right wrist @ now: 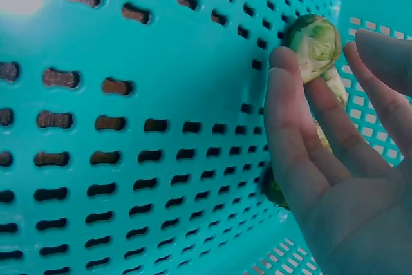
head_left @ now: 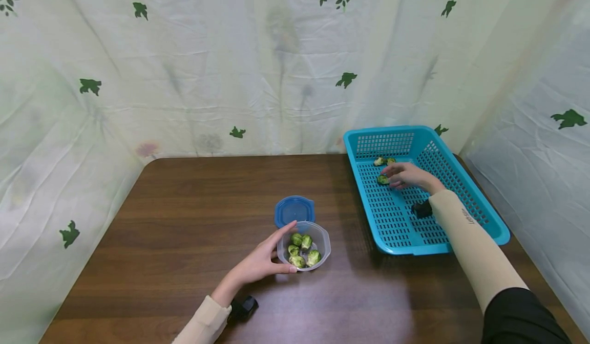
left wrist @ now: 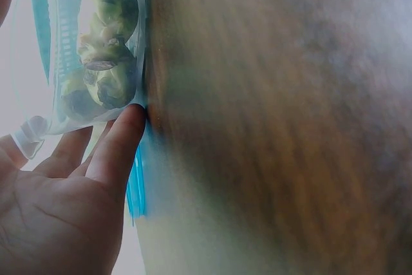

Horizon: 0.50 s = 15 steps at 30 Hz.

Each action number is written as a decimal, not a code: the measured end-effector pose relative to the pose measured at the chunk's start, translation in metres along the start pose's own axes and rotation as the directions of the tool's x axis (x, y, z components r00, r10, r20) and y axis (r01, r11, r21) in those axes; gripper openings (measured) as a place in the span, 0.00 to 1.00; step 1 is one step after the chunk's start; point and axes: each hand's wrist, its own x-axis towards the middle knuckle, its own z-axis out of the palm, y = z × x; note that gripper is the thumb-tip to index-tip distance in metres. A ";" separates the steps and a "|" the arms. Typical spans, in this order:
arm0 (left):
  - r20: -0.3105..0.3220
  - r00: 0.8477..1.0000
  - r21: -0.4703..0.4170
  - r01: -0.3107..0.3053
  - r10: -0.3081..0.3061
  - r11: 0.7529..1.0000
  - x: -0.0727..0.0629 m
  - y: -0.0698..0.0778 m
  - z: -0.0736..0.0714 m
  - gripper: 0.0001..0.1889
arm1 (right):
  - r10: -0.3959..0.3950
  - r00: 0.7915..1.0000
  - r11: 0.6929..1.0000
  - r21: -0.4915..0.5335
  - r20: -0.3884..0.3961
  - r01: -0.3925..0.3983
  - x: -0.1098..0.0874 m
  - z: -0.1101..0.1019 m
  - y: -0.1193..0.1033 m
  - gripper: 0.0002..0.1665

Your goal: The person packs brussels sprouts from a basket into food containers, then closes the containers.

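The person's left hand (head_left: 260,264) curls round the small clear plastic tub (head_left: 304,245) of halved green Brussels sprouts (head_left: 301,250), thumb and fingers holding its near wall on the dark wooden table (head_left: 184,221). A round blue plastic lid (head_left: 294,211) lies just behind the tub. The right hand (head_left: 405,176), fingers relaxed and straight, rests inside the turquoise slotted plastic basket (head_left: 479,216), fingertips touching a loose sprout half (right wrist: 315,44); two more sprouts (head_left: 384,161) lie near the basket's far wall
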 end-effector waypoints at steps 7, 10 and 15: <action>0.002 1.000 0.011 0.007 -0.007 1.000 0.000 0.000 0.000 0.51 | 0.017 0.999 0.998 0.052 0.037 -0.019 0.001 0.003 0.000 0.28; 0.002 1.000 0.011 0.007 -0.007 1.000 0.000 0.001 0.000 0.51 | 0.024 0.999 0.998 0.063 0.033 -0.026 0.002 0.004 0.000 0.27; 0.001 1.000 0.008 0.006 -0.006 1.000 0.000 0.000 0.000 0.50 | 0.030 0.999 0.996 0.078 0.013 -0.031 0.001 0.005 -0.001 0.26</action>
